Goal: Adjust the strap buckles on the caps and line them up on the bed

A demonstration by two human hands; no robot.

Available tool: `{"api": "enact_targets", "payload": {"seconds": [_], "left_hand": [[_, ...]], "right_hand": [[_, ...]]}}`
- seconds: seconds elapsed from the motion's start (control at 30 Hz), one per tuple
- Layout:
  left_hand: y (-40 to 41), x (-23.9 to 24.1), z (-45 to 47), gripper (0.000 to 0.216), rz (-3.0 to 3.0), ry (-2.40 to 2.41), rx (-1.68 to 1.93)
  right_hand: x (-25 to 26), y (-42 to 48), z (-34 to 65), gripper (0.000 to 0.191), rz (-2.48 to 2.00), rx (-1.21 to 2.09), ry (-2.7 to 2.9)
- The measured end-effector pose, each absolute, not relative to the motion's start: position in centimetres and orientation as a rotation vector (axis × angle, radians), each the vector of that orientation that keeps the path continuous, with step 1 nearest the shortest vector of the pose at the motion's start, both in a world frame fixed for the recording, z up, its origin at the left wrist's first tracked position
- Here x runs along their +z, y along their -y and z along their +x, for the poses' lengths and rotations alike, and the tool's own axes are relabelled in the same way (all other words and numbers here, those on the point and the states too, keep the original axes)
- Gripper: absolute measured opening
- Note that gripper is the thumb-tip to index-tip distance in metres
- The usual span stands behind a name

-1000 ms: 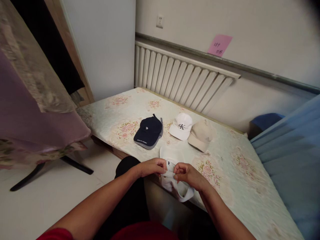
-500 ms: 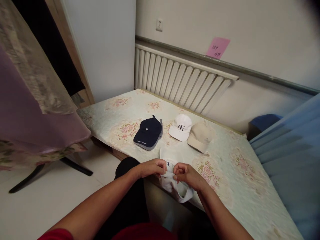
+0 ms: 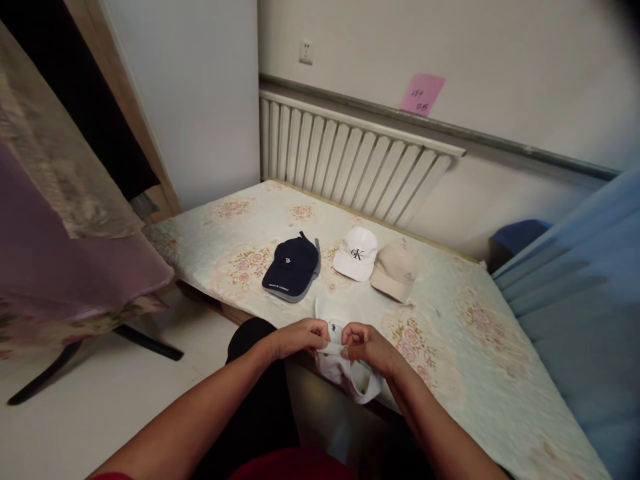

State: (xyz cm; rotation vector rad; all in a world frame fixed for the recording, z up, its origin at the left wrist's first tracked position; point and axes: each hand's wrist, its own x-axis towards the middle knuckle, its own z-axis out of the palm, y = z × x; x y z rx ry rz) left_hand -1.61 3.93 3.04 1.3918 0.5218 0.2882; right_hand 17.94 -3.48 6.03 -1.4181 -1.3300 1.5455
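A white baseball cap point(image 3: 340, 308) with a small dark logo lies at the near edge of the bed, its open underside and loop toward me. My left hand point(image 3: 304, 335) pinches one end of a narrow white strap on this cap. On the strap's other side, my right hand point(image 3: 369, 348) is closed with thumb and fingertips. Both hands hide part of the cap, and the strap's fastening cannot be made out. Beyond them are a navy cap point(image 3: 291, 263) with a grey layer beneath its brim, a white cap with black letters point(image 3: 364, 241), and a beige cap point(image 3: 397, 268).
The flowered sheet point(image 3: 480, 380) covers the bed. Behind it stand a white radiator point(image 3: 345, 157) and a wall bearing a pink note point(image 3: 423, 93). A blue curtain point(image 3: 575, 287) hangs right; a cloth-draped chair point(image 3: 80, 267) is at left. My knee point(image 3: 250, 333) is beside the bed.
The view has shifted slightly, so the bed and caps appear a little further left. Both hands keep their pinch on the strap, with hardly any movement.
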Motion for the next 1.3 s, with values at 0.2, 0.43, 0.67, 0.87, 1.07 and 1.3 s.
{"api": "enact_targets", "payload": {"seconds": [0.2,0.43,0.67,0.87,1.07,1.3], "left_hand": [[-3.9,2.9,-1.6,0.007,1.389,-0.511,0.309],[-3.6,3.1,-1.7,0.007,1.360,-0.500,0.328],[-3.6,3.2,-1.6,0.007,1.359,-0.505,0.332],[-3.6,3.0,-1.7,0.006,1.352,-0.526,0.341],[-4.0,2.4,-2.2,0.007,1.292,-0.521,0.376],[-4.1,1.9,-2.2,0.011,1.279,-0.528,0.382]], "right_hand": [[5.9,3.3,17.7,0.017,-1.418,1.543,1.291],[5.7,3.3,17.5,0.016,-1.450,1.504,1.302],[5.3,3.0,17.3,0.015,-1.477,1.466,1.308],[5.8,3.4,17.1,0.011,-1.459,1.442,1.371],[7.6,5.0,19.5,0.043,-1.612,1.260,1.652],[6.2,6.9,22.8,0.020,-1.506,1.429,1.496]]}}
